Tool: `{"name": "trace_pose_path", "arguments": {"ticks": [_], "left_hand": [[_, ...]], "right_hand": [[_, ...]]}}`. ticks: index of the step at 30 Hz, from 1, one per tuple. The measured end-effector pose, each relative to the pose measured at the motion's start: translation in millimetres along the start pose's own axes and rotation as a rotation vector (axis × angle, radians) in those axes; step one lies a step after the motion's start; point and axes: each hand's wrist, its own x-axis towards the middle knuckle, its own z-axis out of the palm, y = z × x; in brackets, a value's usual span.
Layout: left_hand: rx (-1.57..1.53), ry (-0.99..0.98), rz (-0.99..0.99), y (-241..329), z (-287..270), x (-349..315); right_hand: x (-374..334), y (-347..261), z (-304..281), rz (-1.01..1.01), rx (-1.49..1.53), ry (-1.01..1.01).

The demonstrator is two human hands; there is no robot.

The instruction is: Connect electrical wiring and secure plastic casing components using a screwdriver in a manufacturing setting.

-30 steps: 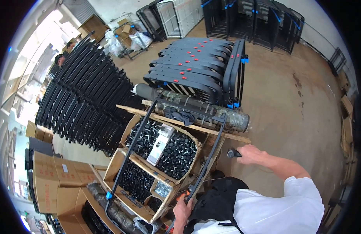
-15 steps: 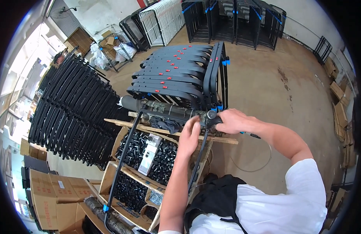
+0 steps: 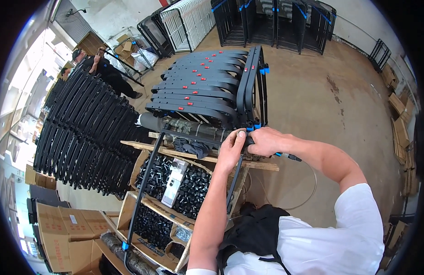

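My right hand [image 3: 265, 141] grips a dark air tool [image 3: 250, 140], only partly visible; its blue-and-black hose fitting [image 3: 290, 156] sticks out below the wrist. Close beside it, my left hand [image 3: 231, 149] has its fingers curled in and its thumb raised, near the far right corner of a black tubular metal frame [image 3: 148, 173]. What the left fingers pinch is hidden. That frame lies tilted over a wooden bin [image 3: 126, 211] of black bolts or plugs [image 3: 152, 225]. Across the bin rests a pale metal bar-like piece [image 3: 174, 182].
Grey curved frames with red clips [image 3: 198, 87] stand stacked just beyond my hands. A tall stack of black frames [image 3: 83, 133] rises at left, with another person [image 3: 106, 73] behind it. Cardboard boxes [image 3: 60, 233] sit at lower left. A thin hose [image 3: 313, 192] loops over the floor.
My left hand has closed in beside the air tool, its fingers curling where they were stretched out. The other person at far left has come more fully into view.
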Motion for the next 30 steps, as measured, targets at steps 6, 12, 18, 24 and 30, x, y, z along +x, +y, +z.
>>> {"name": "trace_pose_path", "arguments": {"ticks": [6, 12, 18, 24, 30], "left_hand": [[0.044, 0.036, 0.040, 0.2, -0.2, 0.7], [0.030, 0.052, 0.071, -12.7, 0.3, 1.8], [0.060, 0.056, 0.077, -16.0, -3.6, 1.0], [0.004, 0.008, 0.065, -22.9, 0.7, 2.4], [-0.039, -0.007, 0.120, -30.9, -0.4, 8.7]], "right_hand": [[1.6, 1.0, -0.6, -0.052, -0.024, -0.009], [14.1, 14.2, 16.1, -0.043, -0.046, 0.049], [15.4, 0.3, 4.7, 0.076, 0.000, -0.111], [26.9, 3.3, 5.9, 0.117, 0.004, -0.159], [32.9, 2.0, 14.0, 0.181, -0.059, -0.098]]}}
